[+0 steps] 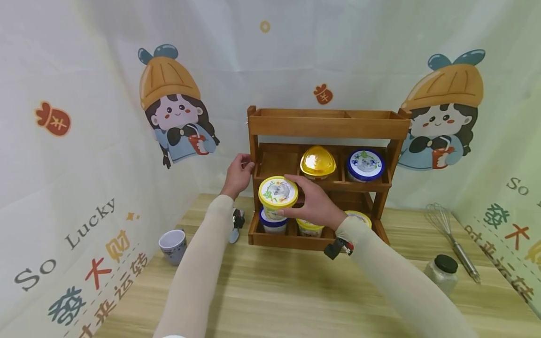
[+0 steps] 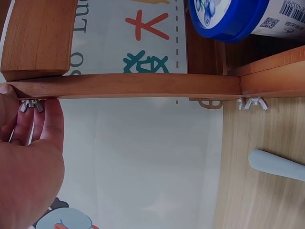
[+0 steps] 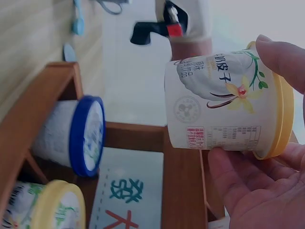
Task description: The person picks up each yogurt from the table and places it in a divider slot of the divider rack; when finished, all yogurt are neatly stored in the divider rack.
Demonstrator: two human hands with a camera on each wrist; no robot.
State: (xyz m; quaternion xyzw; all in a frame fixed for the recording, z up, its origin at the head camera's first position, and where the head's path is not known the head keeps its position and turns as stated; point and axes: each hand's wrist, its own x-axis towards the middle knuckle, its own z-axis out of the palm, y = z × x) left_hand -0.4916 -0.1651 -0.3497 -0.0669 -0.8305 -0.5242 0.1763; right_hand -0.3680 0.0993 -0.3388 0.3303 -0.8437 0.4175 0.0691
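My right hand (image 1: 314,199) grips a white tub with a yellow lid (image 1: 278,193), thumb and fingers on opposite sides. In the head view it is upright, in front of the rack's left part; its printed side (image 3: 214,102) shows in the right wrist view. My left hand (image 2: 35,162) holds the left side post of the wooden rack (image 1: 329,127), fingers beside a wing nut (image 2: 32,106). On the middle shelf are a shiny yellow-topped container (image 1: 318,162) and a blue-lidded tub (image 1: 366,165). The lower shelf bears another blue-lidded tub (image 1: 273,226) and two yellow-lidded tubs (image 1: 310,228), partly hidden.
A patterned cup (image 1: 172,247) stands left of the rack, near a pale blue utensil handle (image 1: 234,235). To the right lie a whisk (image 1: 458,249) and a black-lidded jar (image 1: 441,274). Printed cloth (image 1: 228,70) hangs behind the rack and at both sides.
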